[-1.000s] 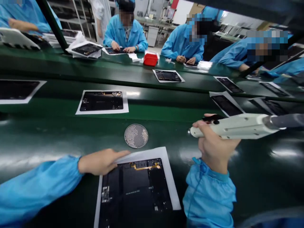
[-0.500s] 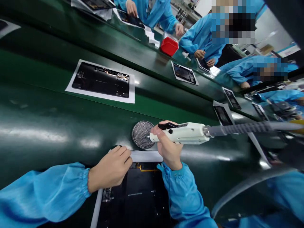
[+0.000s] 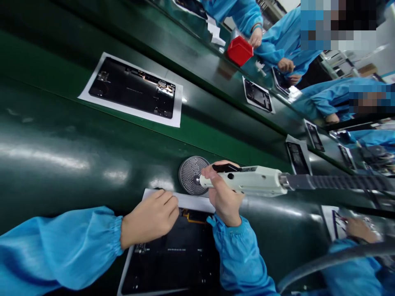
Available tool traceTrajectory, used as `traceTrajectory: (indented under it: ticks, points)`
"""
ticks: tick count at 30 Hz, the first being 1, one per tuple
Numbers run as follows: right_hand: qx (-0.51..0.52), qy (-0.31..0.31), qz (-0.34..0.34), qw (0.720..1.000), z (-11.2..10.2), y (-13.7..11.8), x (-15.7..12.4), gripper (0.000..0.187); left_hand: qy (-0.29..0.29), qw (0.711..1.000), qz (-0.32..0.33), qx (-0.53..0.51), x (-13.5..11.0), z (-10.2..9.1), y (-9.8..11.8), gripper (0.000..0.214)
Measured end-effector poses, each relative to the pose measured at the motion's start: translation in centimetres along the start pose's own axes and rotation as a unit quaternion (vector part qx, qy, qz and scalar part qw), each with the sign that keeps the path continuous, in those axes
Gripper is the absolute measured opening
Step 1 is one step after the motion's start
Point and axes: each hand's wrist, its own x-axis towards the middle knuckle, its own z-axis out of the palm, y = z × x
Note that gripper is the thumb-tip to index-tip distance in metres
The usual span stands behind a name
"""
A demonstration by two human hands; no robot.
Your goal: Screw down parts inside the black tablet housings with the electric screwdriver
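right hand (image 3: 224, 193): fingers curled round white plastic hose-fed handheld tool (image 3: 249, 180), tip over round perforated metal disc (image 3: 190, 175). left hand (image 3: 150, 219): fingers pressed together, resting on white paper sheet (image 3: 182, 201) above black tablet panel (image 3: 169, 255).

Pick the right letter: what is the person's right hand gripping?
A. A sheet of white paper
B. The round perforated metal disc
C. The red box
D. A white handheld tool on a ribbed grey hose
D. The right hand closes around the white handheld tool, and the ribbed grey hose runs off from its rear end.
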Motion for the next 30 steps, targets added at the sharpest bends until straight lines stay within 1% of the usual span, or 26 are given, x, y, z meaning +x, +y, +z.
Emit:
traceTrajectory:
  ticks: [6, 12, 16, 18, 21, 23, 25, 28, 30]
  points:
    - [-0.021, 0.001, 0.001, 1.000, -0.2, 0.0, -0.1, 0.018, -0.001, 1.000, -0.018, -0.010, 0.1, 0.2, -0.1, 0.019]
    - [-0.019, 0.002, 0.003, 1.000, -0.2, 0.0, -0.1, 0.017, -0.040, 0.998, -0.034, -0.033, 0.0, 0.4, 0.0, 0.014]
    - [-0.026, 0.004, 0.003, 1.000, -0.1, -0.2, -0.2, 0.022, -0.040, 0.998, -0.042, -0.034, 0.0, 0.5, 0.0, 0.014]
    - [-0.010, -0.001, -0.005, 1.000, -0.1, -0.7, -0.2, 0.023, -0.036, 0.998, -0.045, -0.032, 0.0, 0.5, 0.0, 0.014]
    - [0.059, -0.008, -0.044, 0.997, -0.2, -2.3, -0.2, 0.021, -0.045, 0.997, -0.049, -0.036, 0.1, 0.4, -0.1, 0.014]
    - [0.098, -0.010, -0.067, 0.993, -0.6, -3.3, -0.7, 0.021, -0.055, 0.996, -0.048, -0.042, 0.2, 0.3, -0.2, 0.013]
    - [0.107, -0.020, -0.074, 0.991, -1.1, -4.0, -1.6, 0.021, -0.061, 0.996, -0.050, -0.048, 0.3, 0.0, -0.4, 0.012]
    - [0.076, -0.042, -0.058, 0.995, -2.0, -4.2, -3.5, 0.022, -0.062, 0.995, -0.051, -0.064, 0.7, -0.2, -0.7, 0.015]
    - [0.047, -0.045, -0.044, 0.997, -2.3, -3.8, -4.7, 0.021, -0.062, 0.994, -0.036, -0.083, 0.9, -0.1, -0.8, 0.016]
